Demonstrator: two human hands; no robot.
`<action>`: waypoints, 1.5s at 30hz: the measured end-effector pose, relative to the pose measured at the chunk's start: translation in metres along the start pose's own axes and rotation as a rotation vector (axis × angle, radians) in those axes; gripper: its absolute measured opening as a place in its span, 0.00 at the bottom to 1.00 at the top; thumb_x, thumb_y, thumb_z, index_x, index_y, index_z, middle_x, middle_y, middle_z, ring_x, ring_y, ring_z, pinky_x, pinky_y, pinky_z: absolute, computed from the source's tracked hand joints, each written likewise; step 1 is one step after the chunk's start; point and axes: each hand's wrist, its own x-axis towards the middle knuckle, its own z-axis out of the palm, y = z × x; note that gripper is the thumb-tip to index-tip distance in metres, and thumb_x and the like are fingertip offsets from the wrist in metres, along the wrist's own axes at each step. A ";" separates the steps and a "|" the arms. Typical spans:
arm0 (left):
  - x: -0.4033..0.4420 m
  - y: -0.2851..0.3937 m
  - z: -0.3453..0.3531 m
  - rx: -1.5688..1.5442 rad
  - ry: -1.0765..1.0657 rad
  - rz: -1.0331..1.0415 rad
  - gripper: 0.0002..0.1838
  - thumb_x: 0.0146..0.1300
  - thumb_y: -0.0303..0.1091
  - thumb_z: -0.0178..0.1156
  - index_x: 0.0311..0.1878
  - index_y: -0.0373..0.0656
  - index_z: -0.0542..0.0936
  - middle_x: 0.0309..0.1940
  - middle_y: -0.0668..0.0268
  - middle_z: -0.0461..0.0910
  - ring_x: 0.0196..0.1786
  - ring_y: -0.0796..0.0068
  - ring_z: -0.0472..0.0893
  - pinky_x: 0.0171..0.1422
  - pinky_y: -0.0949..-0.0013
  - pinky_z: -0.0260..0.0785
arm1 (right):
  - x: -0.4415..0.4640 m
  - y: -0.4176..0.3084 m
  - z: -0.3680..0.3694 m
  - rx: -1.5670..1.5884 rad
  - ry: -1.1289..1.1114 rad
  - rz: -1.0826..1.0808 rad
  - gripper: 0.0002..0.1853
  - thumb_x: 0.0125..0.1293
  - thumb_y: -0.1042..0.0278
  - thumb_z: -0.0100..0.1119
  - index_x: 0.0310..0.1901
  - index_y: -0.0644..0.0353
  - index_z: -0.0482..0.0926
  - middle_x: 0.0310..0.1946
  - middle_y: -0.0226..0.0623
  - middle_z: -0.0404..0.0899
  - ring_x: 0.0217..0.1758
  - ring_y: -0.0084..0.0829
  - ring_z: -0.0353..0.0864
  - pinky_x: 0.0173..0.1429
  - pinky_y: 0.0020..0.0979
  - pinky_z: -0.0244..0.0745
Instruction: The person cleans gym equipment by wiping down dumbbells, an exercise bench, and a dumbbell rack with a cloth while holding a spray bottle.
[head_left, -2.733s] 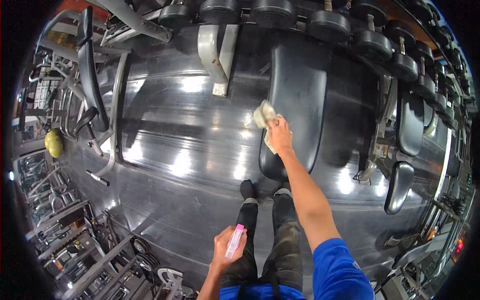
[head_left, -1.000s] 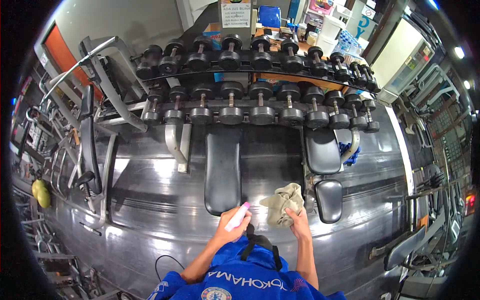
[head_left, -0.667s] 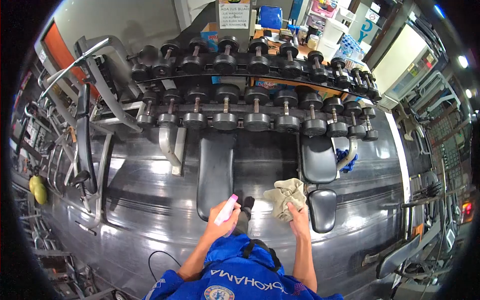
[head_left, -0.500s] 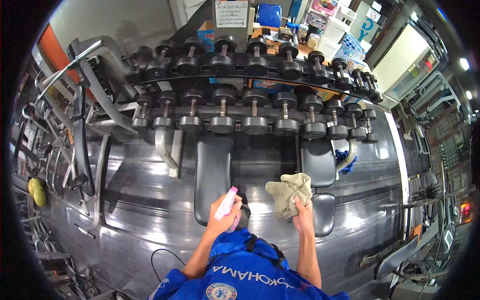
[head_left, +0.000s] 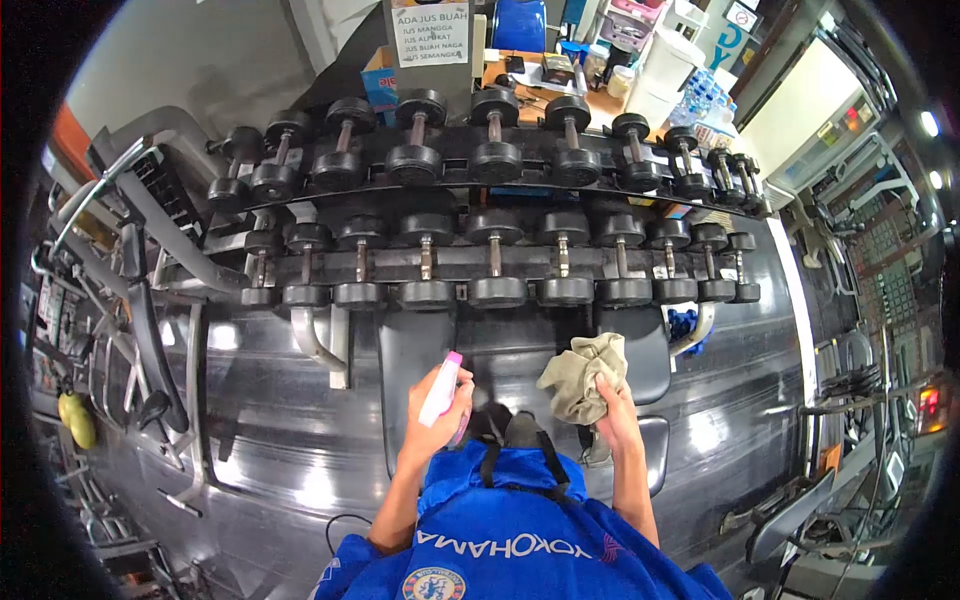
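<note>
My left hand [head_left: 453, 402] is wrapped round a spray bottle with a white and pink top [head_left: 441, 388]; its lower part is mostly hidden behind my fingers. In my right hand [head_left: 618, 412] a crumpled beige-grey cloth [head_left: 583, 375] is bunched up, its loose folds hanging to the left. Both hands are apart from the rack, in front of its lower row of black dumbbells [head_left: 497, 291]. The upper row of dumbbells [head_left: 494, 158] stands farther back.
Black padded benches [head_left: 416, 345] lie below the rack on both sides. Machine frames [head_left: 150, 300] stand at the left, and more equipment [head_left: 800, 520] at the right. Behind the rack are a paper sign [head_left: 432, 35] and a cluttered wooden desk [head_left: 597, 103].
The view has moved nearer the rack, so the dumbbells appear larger and more of the benches is covered. Both hands still hold the bottle and the cloth, slightly higher in view.
</note>
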 end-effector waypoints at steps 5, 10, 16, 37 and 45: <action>0.049 -0.009 -0.012 0.000 -0.008 -0.022 0.05 0.66 0.21 0.59 0.45 0.34 0.77 0.32 0.63 0.80 0.26 0.79 0.79 0.32 0.74 0.73 | 0.055 -0.011 0.012 -0.067 -0.072 -0.002 0.22 0.70 0.77 0.58 0.65 0.63 0.70 0.57 0.35 0.79 0.59 0.30 0.79 0.63 0.35 0.76; 0.116 -0.005 -0.010 0.044 -0.001 -0.051 0.05 0.67 0.20 0.58 0.45 0.33 0.77 0.33 0.62 0.80 0.26 0.79 0.80 0.32 0.73 0.73 | 0.119 -0.033 0.030 -0.115 -0.043 -0.078 0.22 0.69 0.76 0.59 0.64 0.64 0.70 0.57 0.38 0.79 0.59 0.31 0.80 0.63 0.35 0.76; 0.218 -0.004 0.006 0.021 0.211 -0.013 0.04 0.65 0.21 0.60 0.42 0.35 0.78 0.24 0.69 0.78 0.22 0.84 0.77 0.27 0.75 0.70 | 0.222 -0.065 0.039 -0.102 -0.002 -0.105 0.24 0.69 0.75 0.60 0.64 0.67 0.68 0.59 0.41 0.76 0.61 0.34 0.78 0.65 0.37 0.74; 0.491 0.006 0.027 0.084 0.198 -0.112 0.05 0.64 0.26 0.62 0.42 0.38 0.81 0.24 0.71 0.80 0.22 0.85 0.77 0.26 0.75 0.69 | 0.452 -0.158 0.112 -0.325 0.042 -0.212 0.23 0.69 0.71 0.62 0.63 0.65 0.70 0.56 0.36 0.78 0.58 0.29 0.78 0.63 0.32 0.72; 0.575 -0.020 0.025 0.150 0.105 -0.068 0.04 0.60 0.23 0.63 0.38 0.38 0.81 0.24 0.67 0.80 0.27 0.81 0.78 0.33 0.72 0.70 | 0.464 -0.172 0.142 -0.301 0.167 -0.205 0.20 0.69 0.68 0.63 0.59 0.65 0.73 0.53 0.34 0.79 0.54 0.25 0.78 0.61 0.30 0.71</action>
